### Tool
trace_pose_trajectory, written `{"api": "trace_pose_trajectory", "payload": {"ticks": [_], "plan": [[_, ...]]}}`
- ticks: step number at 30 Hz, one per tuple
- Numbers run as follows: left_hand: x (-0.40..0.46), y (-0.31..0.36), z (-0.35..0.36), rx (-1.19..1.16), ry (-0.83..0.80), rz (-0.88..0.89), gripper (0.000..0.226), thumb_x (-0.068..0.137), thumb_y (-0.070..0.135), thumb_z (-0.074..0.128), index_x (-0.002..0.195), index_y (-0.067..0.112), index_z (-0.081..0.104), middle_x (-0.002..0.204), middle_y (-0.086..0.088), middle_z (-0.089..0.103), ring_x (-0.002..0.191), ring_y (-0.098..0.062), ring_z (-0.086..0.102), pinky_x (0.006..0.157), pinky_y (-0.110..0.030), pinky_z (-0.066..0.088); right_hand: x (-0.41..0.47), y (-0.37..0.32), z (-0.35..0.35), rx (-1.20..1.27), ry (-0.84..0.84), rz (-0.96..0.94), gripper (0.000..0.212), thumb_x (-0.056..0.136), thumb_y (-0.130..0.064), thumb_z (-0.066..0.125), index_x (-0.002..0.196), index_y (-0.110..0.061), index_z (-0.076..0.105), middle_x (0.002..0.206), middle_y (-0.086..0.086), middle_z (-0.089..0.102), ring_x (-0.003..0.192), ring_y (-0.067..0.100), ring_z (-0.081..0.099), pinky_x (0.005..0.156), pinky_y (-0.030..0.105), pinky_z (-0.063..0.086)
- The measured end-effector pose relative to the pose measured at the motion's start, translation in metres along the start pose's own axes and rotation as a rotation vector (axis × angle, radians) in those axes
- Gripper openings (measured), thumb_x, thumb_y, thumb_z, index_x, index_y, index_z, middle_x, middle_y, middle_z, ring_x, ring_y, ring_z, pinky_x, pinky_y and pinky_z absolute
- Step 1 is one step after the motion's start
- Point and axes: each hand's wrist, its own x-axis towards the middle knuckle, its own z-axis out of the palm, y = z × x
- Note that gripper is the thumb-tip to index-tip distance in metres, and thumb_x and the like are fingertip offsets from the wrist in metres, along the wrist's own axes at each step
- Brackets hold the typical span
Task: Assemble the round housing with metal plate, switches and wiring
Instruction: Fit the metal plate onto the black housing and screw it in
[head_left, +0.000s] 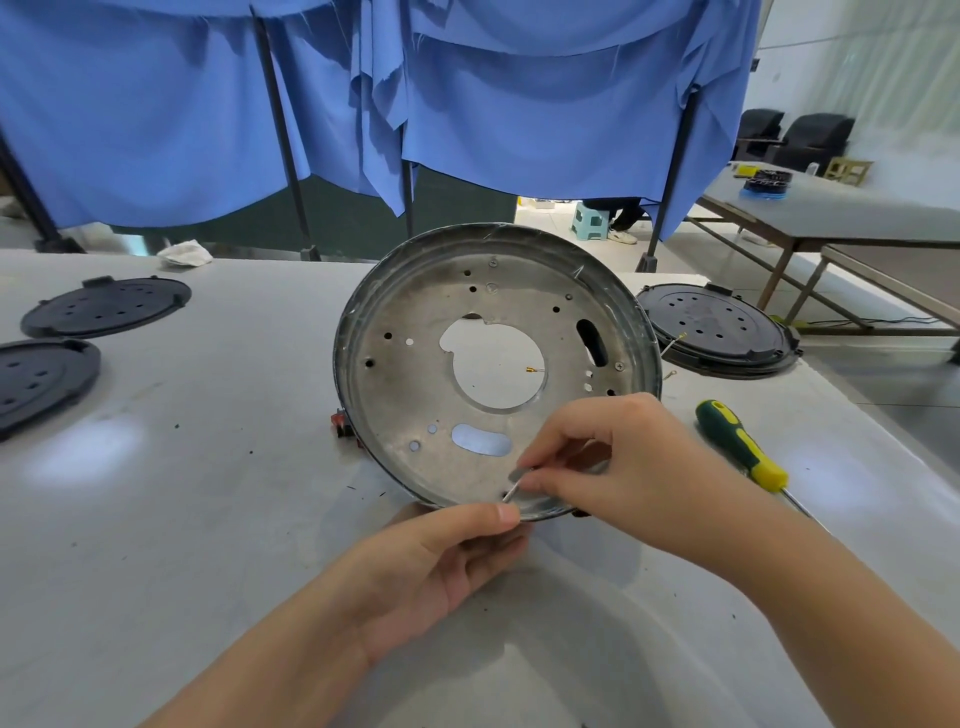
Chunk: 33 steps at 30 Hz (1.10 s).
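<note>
The round housing with its metal plate (415, 332) stands tilted up on the white table (208, 519), its inner face toward me. The plate has a large centre hole, slots and several small holes. My left hand (447, 556) grips the housing's near rim from below, thumb on the edge. My right hand (613, 457) pinches a thin white wire (511, 490) at a small hole near the lower rim. A red switch part (340, 421) peeks out behind the left lower edge. Brass wire terminals (531, 370) show through the centre hole and at the right rim.
A green-and-yellow screwdriver (740, 444) lies to the right of my right hand. Black round covers lie on the table: two at the left (104, 306), one at the right (717, 327). Blue curtains hang behind the table. Another table stands at the far right.
</note>
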Motion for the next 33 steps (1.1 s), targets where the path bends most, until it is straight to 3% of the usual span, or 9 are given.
{"api": "trace_pose_trajectory", "payload": {"ticks": [11,21,33], "plan": [[-0.003,0.001,0.003,0.027,0.002,-0.006,0.055,0.065,-0.001,0.068,0.120,-0.009,0.062,0.124,-0.024,0.064,0.126,-0.036,0.053,0.101,-0.042,0.047,0.003,-0.005,0.005,-0.226,-0.109,-0.097,0.004,0.081,-0.021,0.072,0.084,-0.022,0.073,0.078,-0.011,0.065,0.076,0.007,0.061,0.074,0.033,0.051],[-0.005,0.002,0.003,0.033,-0.034,-0.028,0.037,0.067,0.001,0.069,0.103,-0.005,0.072,0.114,-0.018,0.070,0.105,-0.024,0.068,0.095,-0.034,0.052,0.009,-0.013,0.000,-0.287,-0.326,-0.020,0.015,0.087,-0.023,0.063,0.095,-0.030,0.073,0.087,-0.014,0.070,0.082,0.003,0.063,0.078,0.028,0.052],[-0.004,0.002,0.001,0.045,-0.022,-0.007,0.038,0.067,0.000,0.070,0.104,-0.006,0.071,0.117,-0.022,0.068,0.112,-0.029,0.065,0.094,-0.036,0.053,0.014,-0.017,0.005,-0.484,-0.345,-0.063,0.019,0.089,-0.025,0.055,0.098,-0.033,0.070,0.087,-0.014,0.060,0.076,0.004,0.050,0.073,0.025,0.046]]}}
